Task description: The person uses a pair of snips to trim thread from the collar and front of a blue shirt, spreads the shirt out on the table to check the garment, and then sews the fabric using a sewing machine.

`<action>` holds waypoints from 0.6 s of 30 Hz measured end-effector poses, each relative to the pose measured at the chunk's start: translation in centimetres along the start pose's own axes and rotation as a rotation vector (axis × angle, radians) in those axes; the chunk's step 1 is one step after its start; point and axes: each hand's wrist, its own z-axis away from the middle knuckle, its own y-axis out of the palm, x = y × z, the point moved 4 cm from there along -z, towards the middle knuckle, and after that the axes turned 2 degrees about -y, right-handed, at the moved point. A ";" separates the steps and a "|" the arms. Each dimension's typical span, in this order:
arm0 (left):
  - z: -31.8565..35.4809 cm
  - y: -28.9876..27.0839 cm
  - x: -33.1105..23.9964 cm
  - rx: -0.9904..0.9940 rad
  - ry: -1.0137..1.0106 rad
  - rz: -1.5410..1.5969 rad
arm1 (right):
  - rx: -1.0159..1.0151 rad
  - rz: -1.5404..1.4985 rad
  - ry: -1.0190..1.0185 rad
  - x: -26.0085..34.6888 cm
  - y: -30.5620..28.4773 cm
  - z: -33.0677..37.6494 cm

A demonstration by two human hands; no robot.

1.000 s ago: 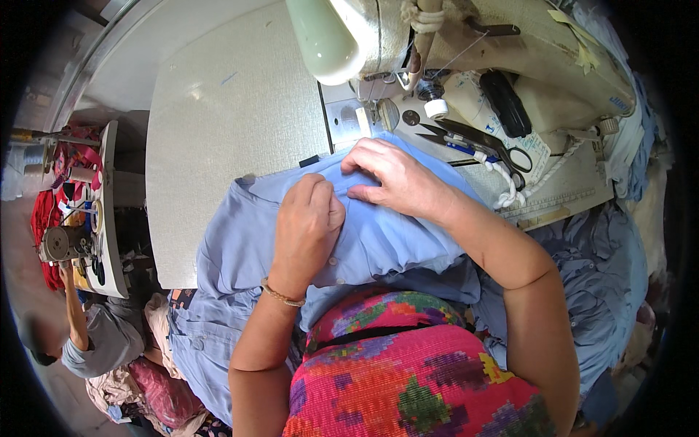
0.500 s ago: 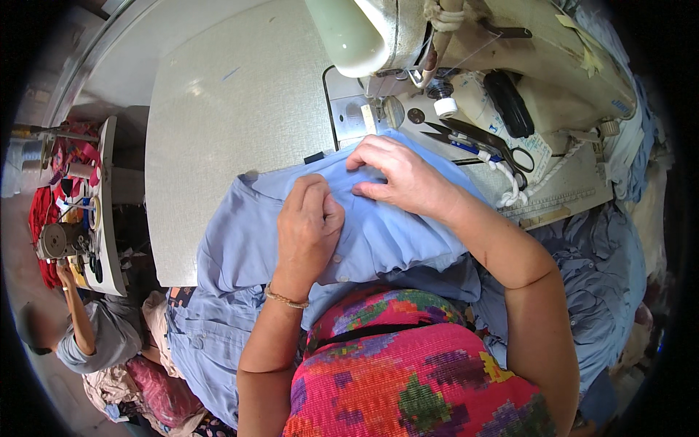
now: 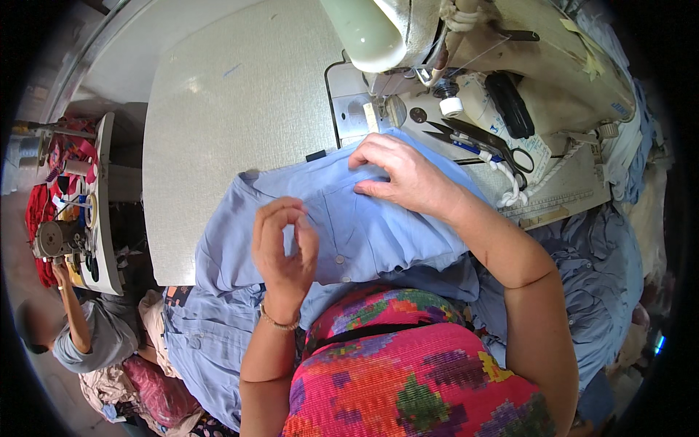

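A light blue button-up shirt (image 3: 240, 218) lies spread over the front of the sewing table, its far edge by the machine's needle plate. My right hand (image 3: 404, 175) rests on it with bent fingers and thumb, gripping the cloth near that edge. Raised above the shirt, my left hand (image 3: 284, 251) has its thumb and fingertips brought together in a ring; whatever is between them is too small to make out. Pale buttons (image 3: 339, 259) show on the shirt near my body. A small black tab (image 3: 315, 156) sits at the shirt's far edge.
The sewing machine (image 3: 539, 44) stands at the far right. Black scissors (image 3: 480, 138), a black oblong object (image 3: 508, 104) and white cord (image 3: 513, 191) lie beside it. More blue garments (image 3: 582, 269) are heaped at right. At far left a person (image 3: 95, 335) works at another table.
My left hand has lifted off the shirt and drawn back slightly to the left, its fingers turning into a ring. My right hand stays in place on the cloth.
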 end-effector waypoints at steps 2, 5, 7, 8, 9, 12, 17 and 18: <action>0.6 0.3 -0.7 0.126 0.060 -0.004 | -0.002 -0.019 0.006 -0.2 0.0 0.0; 1.3 1.2 -1.7 0.320 0.122 -0.096 | 0.013 -0.014 -0.005 0.0 0.1 0.0; 1.5 2.2 -2.4 0.350 0.103 -0.158 | 0.018 -0.015 -0.004 0.2 0.0 0.0; 1.5 2.5 -2.5 0.365 0.093 -0.190 | 0.021 -0.016 -0.004 0.2 0.0 0.0; 1.9 2.9 -2.0 0.437 0.087 -0.258 | 0.015 -0.011 -0.010 0.2 -0.1 0.0; 1.8 3.0 -2.1 0.405 0.130 -0.269 | 0.006 -0.004 -0.021 0.2 -0.1 0.0; 0.6 3.2 -0.9 0.220 -0.024 -0.158 | 0.036 0.010 -0.001 0.3 -0.2 -0.1; 0.0 3.4 -0.9 0.205 -0.055 -0.159 | 0.044 0.006 0.006 0.3 -0.2 -0.1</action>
